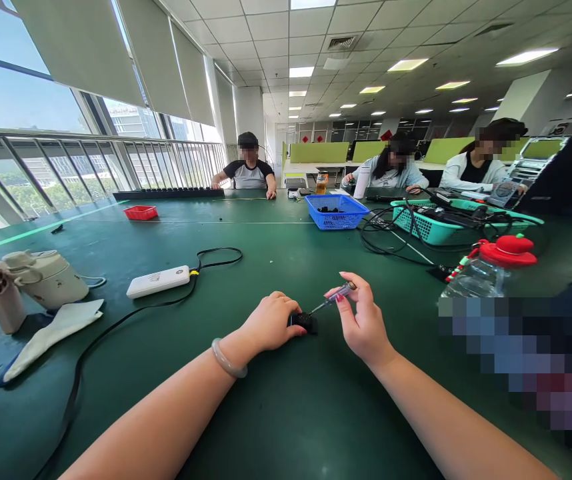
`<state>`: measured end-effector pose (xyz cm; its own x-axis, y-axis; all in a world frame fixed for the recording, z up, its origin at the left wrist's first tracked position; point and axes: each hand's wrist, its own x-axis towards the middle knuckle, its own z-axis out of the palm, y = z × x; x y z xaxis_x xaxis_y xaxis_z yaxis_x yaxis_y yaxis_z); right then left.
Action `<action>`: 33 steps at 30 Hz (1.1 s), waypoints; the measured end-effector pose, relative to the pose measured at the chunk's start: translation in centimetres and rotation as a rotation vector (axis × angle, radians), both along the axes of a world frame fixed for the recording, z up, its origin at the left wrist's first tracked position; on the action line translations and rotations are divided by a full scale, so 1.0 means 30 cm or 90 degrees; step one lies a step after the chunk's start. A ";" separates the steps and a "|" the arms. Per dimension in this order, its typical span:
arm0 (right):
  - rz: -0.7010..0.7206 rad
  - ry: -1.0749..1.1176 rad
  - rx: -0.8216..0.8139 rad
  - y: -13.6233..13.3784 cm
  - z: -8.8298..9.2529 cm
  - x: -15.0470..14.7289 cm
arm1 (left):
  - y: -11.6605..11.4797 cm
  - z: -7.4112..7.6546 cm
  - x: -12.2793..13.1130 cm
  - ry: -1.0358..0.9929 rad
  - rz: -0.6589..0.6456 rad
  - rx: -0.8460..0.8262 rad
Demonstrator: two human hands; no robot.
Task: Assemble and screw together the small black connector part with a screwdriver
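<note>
My left hand [272,321] is closed over a small black part [305,322] that rests on the green table [276,413]. A pale bangle sits on that wrist. My right hand [361,320] pinches a thin screwdriver [333,297] between thumb and fingers. The screwdriver slants down to the left and its tip meets the black part.
A white power bank [158,281] with a black cable lies to the left, beside a beige device [46,277] and a white cloth [51,333]. A blue basket [337,211], a teal basket [441,227], a red tray [141,212] and a red-capped bottle [486,270] stand farther off. Three people sit at the far side.
</note>
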<state>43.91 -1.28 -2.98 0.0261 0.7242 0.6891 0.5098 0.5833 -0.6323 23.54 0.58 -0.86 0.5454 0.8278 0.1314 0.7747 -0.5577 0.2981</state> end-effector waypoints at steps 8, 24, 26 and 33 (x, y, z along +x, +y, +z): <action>-0.041 0.080 -0.113 0.018 0.015 0.013 | 0.008 -0.018 0.004 -0.011 -0.009 0.009; -0.056 0.332 -0.321 0.127 -0.059 0.071 | -0.003 -0.029 0.007 -0.036 -0.012 -0.021; -0.060 0.345 -0.339 0.126 -0.060 0.069 | -0.003 -0.029 0.006 -0.031 -0.005 -0.030; -0.055 0.382 -0.364 0.118 -0.044 0.062 | 0.001 -0.033 0.002 -0.035 -0.016 -0.036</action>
<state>45.77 2.27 -4.30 0.3426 0.9371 0.0670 0.0197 0.0642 -0.9977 23.60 0.60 -1.84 0.5587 0.8212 0.1157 0.7424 -0.5574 0.3717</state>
